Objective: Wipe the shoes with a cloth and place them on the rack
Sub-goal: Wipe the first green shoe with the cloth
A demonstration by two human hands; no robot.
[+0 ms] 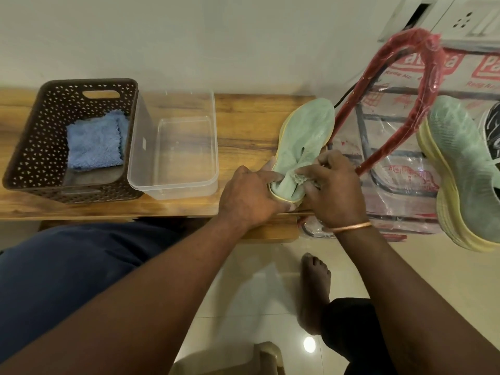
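A mint-green shoe (305,131) with a yellow sole lies on the wooden bench (243,123), toe pointing away from me. My left hand (249,196) grips its heel. My right hand (332,190) pinches a small pale cloth (299,178) against the shoe's collar. A second mint-green shoe (460,171) sits on the rack (378,147) at the right, a metal frame wrapped in clear printed plastic with a red-wrapped loop. Beside that shoe, at the frame's right edge, shows part of a dark shoe (493,128).
A brown perforated basket (35,147) at the bench's left holds a folded blue cloth (94,142). A clear plastic tub (176,147) stands next to it. My bare foot (315,282) rests on the tiled floor below. A wall socket (462,20) is at the upper right.
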